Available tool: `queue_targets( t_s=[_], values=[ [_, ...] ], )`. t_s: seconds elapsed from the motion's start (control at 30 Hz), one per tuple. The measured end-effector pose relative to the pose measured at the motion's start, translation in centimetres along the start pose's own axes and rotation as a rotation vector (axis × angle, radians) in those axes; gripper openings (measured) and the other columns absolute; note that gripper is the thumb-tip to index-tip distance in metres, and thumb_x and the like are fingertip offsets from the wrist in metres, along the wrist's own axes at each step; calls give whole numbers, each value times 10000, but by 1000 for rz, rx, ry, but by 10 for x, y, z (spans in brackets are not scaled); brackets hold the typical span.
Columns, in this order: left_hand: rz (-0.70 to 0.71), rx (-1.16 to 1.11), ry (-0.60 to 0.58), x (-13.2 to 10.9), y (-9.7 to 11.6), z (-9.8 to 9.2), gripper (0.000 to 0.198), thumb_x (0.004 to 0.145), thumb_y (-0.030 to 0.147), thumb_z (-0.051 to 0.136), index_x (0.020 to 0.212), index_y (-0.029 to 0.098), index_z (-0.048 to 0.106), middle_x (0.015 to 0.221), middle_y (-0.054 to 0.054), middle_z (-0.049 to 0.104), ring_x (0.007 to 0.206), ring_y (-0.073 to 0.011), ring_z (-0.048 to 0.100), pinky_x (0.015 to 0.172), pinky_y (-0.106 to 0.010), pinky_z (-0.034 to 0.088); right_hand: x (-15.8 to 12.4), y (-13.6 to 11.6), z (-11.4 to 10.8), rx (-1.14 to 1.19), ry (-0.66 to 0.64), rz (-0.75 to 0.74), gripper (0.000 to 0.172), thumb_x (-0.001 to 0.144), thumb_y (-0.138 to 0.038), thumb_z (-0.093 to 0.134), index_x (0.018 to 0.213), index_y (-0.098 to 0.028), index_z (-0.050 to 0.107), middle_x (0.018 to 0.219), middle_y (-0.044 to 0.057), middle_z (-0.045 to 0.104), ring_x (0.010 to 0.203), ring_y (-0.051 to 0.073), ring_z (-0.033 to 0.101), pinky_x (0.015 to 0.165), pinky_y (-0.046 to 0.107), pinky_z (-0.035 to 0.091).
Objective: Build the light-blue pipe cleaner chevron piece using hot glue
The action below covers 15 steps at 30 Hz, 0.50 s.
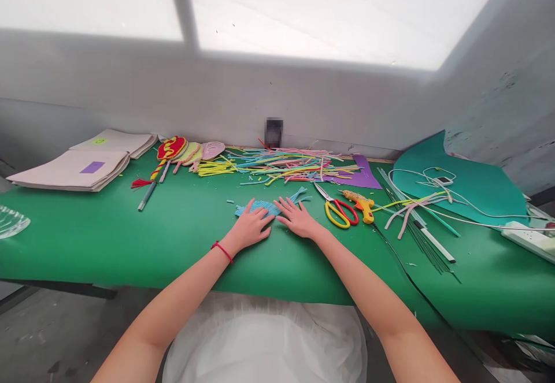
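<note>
Short blue pipe cleaners [262,205] lie bunched on the green tabletop, partly hidden under my fingers. My left hand [249,226] rests over their near left side, fingers spread and palm down. On the right, my right hand [297,219] lies flat with its fingers apart, fingertips at the right end of the bunch. A few longer blue pipe cleaners [300,194] stick out beyond my right fingertips. Scissors [340,209] with one yellow and one red handle lie to the right of that hand, and a yellow glue gun [362,205] sits just past them.
A heap of coloured pipe cleaners [295,166] lies along the back. Finished round fan-like pieces [172,148] and stacked cardboard sheets [73,169] are at left. Green wires [429,247], a white cable [468,203], a power strip [531,237] and teal sheet [468,181] occupy the right.
</note>
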<state>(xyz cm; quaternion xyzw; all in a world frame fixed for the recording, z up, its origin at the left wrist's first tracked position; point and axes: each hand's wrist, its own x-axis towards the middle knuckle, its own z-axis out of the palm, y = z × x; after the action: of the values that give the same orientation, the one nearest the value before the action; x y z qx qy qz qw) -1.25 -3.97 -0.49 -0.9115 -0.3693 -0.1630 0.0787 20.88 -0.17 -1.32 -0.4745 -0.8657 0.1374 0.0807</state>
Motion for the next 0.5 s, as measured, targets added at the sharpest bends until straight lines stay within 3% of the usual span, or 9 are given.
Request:
queue_targets(
  t_s=[0.07,0.13,0.17,0.23,0.27,0.37,0.5],
  values=[
    [-18,-26,-9,0,0,-2,373,918,326,429,1240,210,577,1179,-105,632,1115,-246,570,1146,-542,159,-4,19,-15,104,135,62,593,952,-547,234,1501,-329,190,1542,41,298,1414,238,274,1130,525,205],
    [-45,-68,-16,-1,0,-2,383,918,319,428,1264,215,554,1198,-95,631,1117,-233,572,1151,-532,153,-14,48,-33,133,401,237,538,947,-468,305,1428,-238,375,1431,118,452,1302,246,425,1076,456,313],
    [-60,-94,-17,-1,-1,-2,384,920,311,422,1270,216,546,1207,-89,631,1117,-226,573,1155,-525,150,-22,64,-42,110,538,397,478,935,-421,341,1322,-188,499,1335,152,523,1223,252,483,1031,431,356],
    [-103,-155,-6,-1,-3,-1,374,929,294,399,1268,218,540,1220,-76,630,1120,-210,573,1158,-507,156,-43,97,-57,19,665,778,333,892,-352,433,1078,-157,628,1184,179,580,1151,279,500,959,415,387],
    [-135,-182,7,-1,-5,-1,366,934,287,386,1258,220,542,1219,-70,631,1116,-203,574,1157,-497,168,-55,110,-61,-14,684,939,279,866,-341,485,1013,-158,635,1161,186,578,1145,292,497,939,414,390],
    [-266,-218,71,-1,-14,1,326,941,262,359,1178,216,578,1167,-62,652,1079,-195,586,1141,-466,220,-85,139,-63,11,646,1139,309,811,-347,578,1031,-131,596,1206,254,532,1180,358,481,906,444,399],
    [-499,-207,177,-3,-29,-1,250,920,222,393,1037,197,613,1060,-68,665,1021,-211,594,1038,-409,350,-99,155,-54,81,553,1218,385,800,-394,582,1074,-125,546,1172,266,553,1104,362,553,837,443,436]
  ],
)
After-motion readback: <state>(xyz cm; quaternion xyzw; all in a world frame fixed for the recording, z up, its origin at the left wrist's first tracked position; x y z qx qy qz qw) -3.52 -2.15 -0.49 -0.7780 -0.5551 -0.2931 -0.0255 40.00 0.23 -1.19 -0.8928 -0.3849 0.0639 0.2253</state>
